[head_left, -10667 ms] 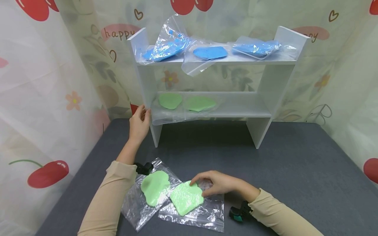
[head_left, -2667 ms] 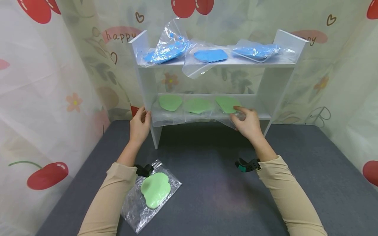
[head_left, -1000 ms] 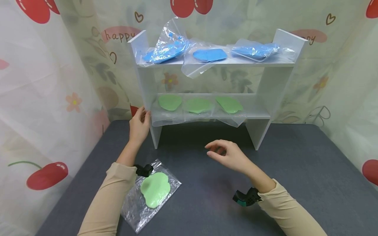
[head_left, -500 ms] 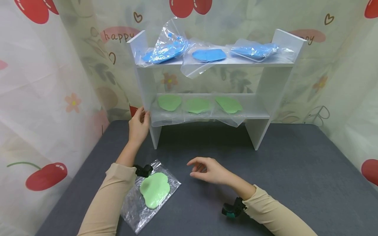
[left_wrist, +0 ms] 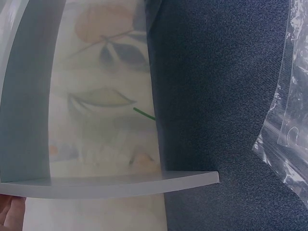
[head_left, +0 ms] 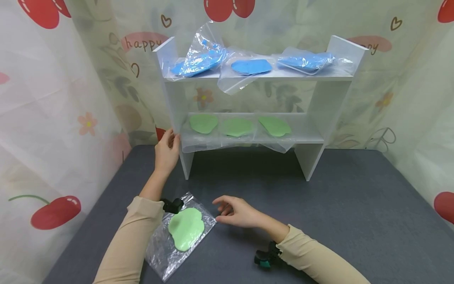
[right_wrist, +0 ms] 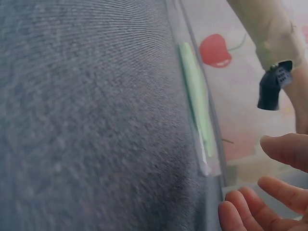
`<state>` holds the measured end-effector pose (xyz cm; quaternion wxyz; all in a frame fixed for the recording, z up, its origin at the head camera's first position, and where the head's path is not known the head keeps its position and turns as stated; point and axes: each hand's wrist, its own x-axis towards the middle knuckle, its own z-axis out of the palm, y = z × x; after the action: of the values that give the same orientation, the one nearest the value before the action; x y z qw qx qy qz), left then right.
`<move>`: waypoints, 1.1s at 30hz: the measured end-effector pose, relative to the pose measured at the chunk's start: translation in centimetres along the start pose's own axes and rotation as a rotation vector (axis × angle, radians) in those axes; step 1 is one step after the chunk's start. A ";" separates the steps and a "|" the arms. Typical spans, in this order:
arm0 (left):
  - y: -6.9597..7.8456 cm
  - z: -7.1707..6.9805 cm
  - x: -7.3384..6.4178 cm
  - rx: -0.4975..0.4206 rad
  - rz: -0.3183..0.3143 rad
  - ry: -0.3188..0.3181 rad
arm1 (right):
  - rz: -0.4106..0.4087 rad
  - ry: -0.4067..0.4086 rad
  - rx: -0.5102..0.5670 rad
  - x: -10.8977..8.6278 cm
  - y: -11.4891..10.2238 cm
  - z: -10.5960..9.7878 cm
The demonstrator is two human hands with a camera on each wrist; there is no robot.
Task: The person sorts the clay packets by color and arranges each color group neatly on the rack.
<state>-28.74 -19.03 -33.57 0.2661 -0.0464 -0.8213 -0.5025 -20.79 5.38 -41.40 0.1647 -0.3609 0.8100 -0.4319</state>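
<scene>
My left hand [head_left: 166, 153] rests against the outer left side of the white shelf [head_left: 320, 100]; in the left wrist view its fingers [left_wrist: 13, 214] show only on that outer side of the panel. My right hand [head_left: 239, 213] is close over the table at the right corner of a clear zip bag [head_left: 163, 256], holding nothing, with thumb and fingers apart. Inside that bag lies a flat, rounded green slab [head_left: 186, 228], seen edge-on in the right wrist view. Several bagged green slabs, among them the right one [head_left: 274, 126], lie in a row on the lower shelf board.
Clear bags with blue pieces lie along the top board, the left bag [head_left: 202, 59] standing up crumpled. Bag ends hang over the lower board's front edge. The dark table [head_left: 354, 205] meets a printed curtain [head_left: 46, 118] at the sides and back.
The right hand has set a bagged green slab third in the lower row, let go, and come back down-left to the bag on the table. The left hand stays put.
</scene>
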 end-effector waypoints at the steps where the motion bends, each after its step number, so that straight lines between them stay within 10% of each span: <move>1: 0.0 0.0 0.0 0.001 0.002 0.002 | 0.005 0.005 0.005 0.1 0.1 0.1; 33: 0.0 0.1 -0.1 0.001 0.015 0.010 | 0.089 0.014 -0.198 4.3 -0.6 3.0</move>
<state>-28.68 -18.95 -33.60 0.2739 -0.0501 -0.8198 -0.5004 -21.70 0.28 -42.47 0.1419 -0.3361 0.8650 -0.3446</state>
